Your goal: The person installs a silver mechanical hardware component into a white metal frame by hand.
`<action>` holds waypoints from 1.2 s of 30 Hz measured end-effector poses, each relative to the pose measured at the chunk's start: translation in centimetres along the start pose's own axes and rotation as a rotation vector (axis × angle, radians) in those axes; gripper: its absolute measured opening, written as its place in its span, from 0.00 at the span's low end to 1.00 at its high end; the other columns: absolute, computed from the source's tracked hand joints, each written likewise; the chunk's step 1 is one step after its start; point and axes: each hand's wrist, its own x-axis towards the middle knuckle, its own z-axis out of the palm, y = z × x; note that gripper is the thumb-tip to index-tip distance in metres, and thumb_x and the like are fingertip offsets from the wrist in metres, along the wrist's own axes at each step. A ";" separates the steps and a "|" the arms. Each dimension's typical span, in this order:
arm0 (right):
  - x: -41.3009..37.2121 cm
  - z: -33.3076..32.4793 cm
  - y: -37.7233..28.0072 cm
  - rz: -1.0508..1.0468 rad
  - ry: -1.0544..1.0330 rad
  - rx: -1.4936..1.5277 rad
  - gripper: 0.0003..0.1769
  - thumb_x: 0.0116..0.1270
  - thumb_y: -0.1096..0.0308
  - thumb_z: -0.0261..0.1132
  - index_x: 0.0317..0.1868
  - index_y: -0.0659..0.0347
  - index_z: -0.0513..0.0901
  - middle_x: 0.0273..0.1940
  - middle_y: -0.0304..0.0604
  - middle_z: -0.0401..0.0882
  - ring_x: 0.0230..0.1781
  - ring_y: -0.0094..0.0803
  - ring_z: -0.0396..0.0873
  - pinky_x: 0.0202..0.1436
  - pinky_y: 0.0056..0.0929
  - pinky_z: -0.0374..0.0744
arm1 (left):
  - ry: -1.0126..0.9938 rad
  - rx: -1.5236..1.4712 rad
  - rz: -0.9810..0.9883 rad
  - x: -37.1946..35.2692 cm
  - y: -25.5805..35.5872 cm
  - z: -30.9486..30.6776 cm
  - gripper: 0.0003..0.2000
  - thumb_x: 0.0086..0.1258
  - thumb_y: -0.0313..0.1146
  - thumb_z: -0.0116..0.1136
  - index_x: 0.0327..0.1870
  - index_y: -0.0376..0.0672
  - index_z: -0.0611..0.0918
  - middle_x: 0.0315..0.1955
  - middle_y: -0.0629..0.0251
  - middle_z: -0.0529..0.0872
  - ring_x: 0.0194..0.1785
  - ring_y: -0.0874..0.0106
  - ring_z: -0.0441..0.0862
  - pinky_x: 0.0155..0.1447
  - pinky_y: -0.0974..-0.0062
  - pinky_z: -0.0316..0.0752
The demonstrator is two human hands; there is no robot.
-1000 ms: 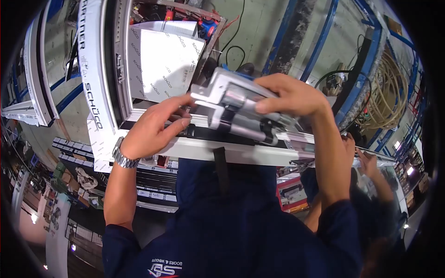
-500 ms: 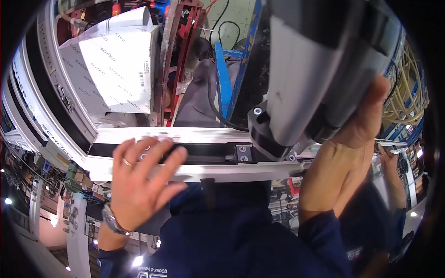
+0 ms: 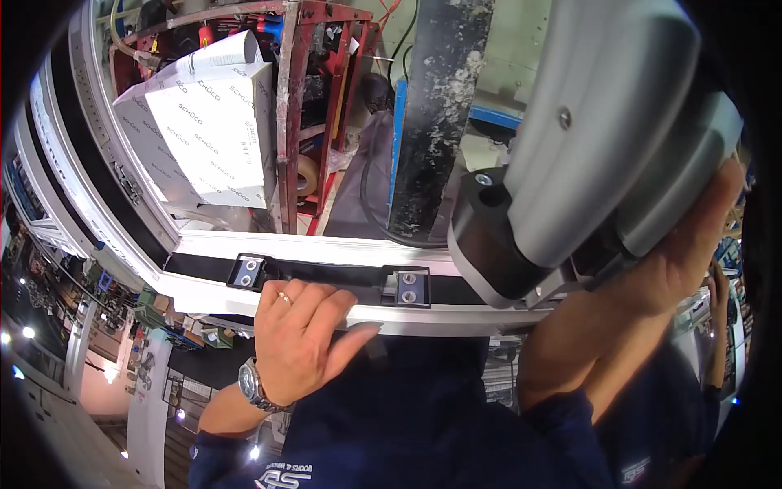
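Observation:
A white frame profile (image 3: 228,300) with a dark channel (image 3: 326,272) along it runs across the middle. Two dark blocks sit in the channel, each with two screws: the left block (image 3: 247,271) and the right block (image 3: 407,287). My left hand (image 3: 297,342) hooks bent fingers over the near rim between them, fingertips hidden in the channel, thumb stretched rightward. Close to the camera looms a large grey curved part (image 3: 603,122) with a black screwed end piece (image 3: 497,244) by the profile. My right hand (image 3: 680,265) grips its right side; some fingers are hidden.
Beyond the profile stand a white printed box (image 3: 199,134) and a red metal rack (image 3: 289,122). A worn black post (image 3: 440,114) rises behind the channel. Curved white frame members (image 3: 106,196) line the left side. At far right another forearm (image 3: 717,342) shows, perhaps a reflection.
My left hand has come down from above the channel onto its near rim, shifting right and uncovering the left block. The grey part and my right hand sit farther right in view.

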 end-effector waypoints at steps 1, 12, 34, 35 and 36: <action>-0.1 -0.1 0.0 -0.006 0.002 -0.012 0.40 0.78 0.43 0.59 0.74 0.71 0.71 0.57 0.56 0.77 0.53 0.44 0.79 0.54 0.42 0.78 | -0.019 0.013 -0.018 0.4 0.4 -0.1 0.19 0.65 0.46 0.77 0.49 0.42 0.88 0.44 0.65 0.87 0.43 0.64 0.81 0.48 0.63 0.69; -1.3 1.0 0.4 -0.072 0.052 -0.198 0.39 0.84 0.45 0.51 0.79 0.71 0.66 0.65 0.67 0.74 0.61 0.56 0.80 0.61 0.52 0.81 | 0.145 -0.055 -0.071 -0.6 -1.6 -1.6 0.18 0.66 0.34 0.75 0.56 0.41 0.89 0.49 0.58 0.88 0.51 0.56 0.85 0.59 0.59 0.75; -0.9 -0.1 0.7 -0.264 0.011 -0.528 0.32 0.87 0.58 0.52 0.80 0.72 0.64 0.71 0.77 0.73 0.65 0.67 0.83 0.64 0.65 0.88 | -0.369 -0.440 -0.192 1.0 -13.1 -8.2 0.25 0.56 0.36 0.87 0.55 0.42 0.90 0.48 0.63 0.87 0.53 0.63 0.86 0.58 0.66 0.79; -1.0 0.1 0.7 -0.243 0.008 -0.504 0.33 0.87 0.56 0.52 0.80 0.72 0.64 0.71 0.77 0.73 0.66 0.67 0.83 0.64 0.64 0.88 | -0.370 -0.453 -0.213 0.9 -13.2 -8.1 0.26 0.54 0.36 0.88 0.55 0.42 0.90 0.48 0.63 0.87 0.53 0.64 0.86 0.59 0.66 0.79; -1.1 0.5 0.7 -0.211 0.008 -0.461 0.34 0.86 0.55 0.52 0.81 0.72 0.63 0.71 0.77 0.73 0.66 0.66 0.82 0.65 0.64 0.87 | -0.370 -0.464 -0.235 1.0 -13.3 -8.0 0.26 0.53 0.36 0.89 0.54 0.43 0.91 0.48 0.64 0.87 0.54 0.65 0.87 0.59 0.66 0.79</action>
